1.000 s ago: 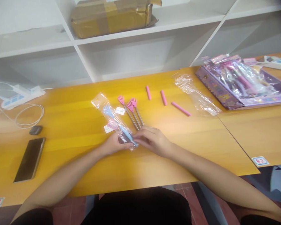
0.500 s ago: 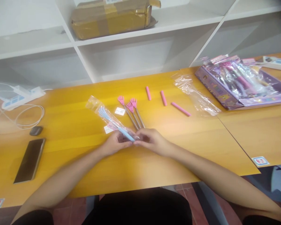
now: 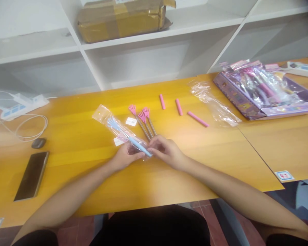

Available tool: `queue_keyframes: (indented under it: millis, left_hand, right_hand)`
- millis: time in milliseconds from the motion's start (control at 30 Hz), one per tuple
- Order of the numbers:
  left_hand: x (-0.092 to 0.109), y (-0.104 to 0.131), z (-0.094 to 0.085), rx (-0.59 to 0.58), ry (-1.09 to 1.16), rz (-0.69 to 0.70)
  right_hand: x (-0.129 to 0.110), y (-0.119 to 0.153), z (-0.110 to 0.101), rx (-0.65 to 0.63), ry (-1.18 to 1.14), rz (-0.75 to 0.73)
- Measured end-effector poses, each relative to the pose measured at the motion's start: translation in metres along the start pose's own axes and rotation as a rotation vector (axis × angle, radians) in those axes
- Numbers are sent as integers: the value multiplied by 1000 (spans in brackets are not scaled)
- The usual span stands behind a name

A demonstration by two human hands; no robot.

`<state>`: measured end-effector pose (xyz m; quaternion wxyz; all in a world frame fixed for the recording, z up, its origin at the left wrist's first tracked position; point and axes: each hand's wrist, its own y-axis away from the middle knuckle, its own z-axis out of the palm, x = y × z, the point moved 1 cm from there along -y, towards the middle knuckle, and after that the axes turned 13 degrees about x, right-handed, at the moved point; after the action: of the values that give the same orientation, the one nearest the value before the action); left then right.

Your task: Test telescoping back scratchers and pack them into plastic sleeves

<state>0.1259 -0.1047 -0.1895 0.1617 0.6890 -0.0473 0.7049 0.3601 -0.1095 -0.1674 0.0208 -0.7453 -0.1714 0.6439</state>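
Observation:
A blue back scratcher (image 3: 138, 145) with a hand-shaped head lies slantwise in a clear plastic sleeve (image 3: 100, 113). My left hand (image 3: 125, 157) is closed on its handle from the left. At the handle's lower end, my right hand (image 3: 168, 152) pinches the sleeve and handle between thumb and fingers. Just beyond my hands lie three pink back scratcher heads (image 3: 142, 117) on metal rods, the rods' lower ends partly hidden behind my right hand. Three loose pink handle tubes (image 3: 179, 107) rest farther to the right. Two small white labels (image 3: 131, 121) lie beside the heads and sleeve.
Empty clear sleeves (image 3: 215, 102) lie right of the tubes, beside a purple display box (image 3: 246, 99) of packaged items. At left are a phone (image 3: 31, 176), a small black case (image 3: 38, 143) and a power strip (image 3: 25, 106) with cables. A taped carton (image 3: 123, 22) sits on the shelf behind.
The blue back scratcher's lower end has shifted slightly right and down between my hands. My right fingers have lifted a little, and more of the handle end shows.

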Motion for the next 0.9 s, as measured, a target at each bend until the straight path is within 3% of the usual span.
queue_keyframes:
  millis: [200, 300, 900]
  left_hand:
    - [-2, -3, -2, 73, 26, 39]
    - [-2, -4, -2, 55, 36, 58]
    - [4, 0, 1, 47, -19, 49]
  right_hand:
    - [1, 2, -2, 78, 197, -363]
    - [-1, 1, -4, 90, 248, -464]
    - [-3, 2, 1, 51, 261, -474]
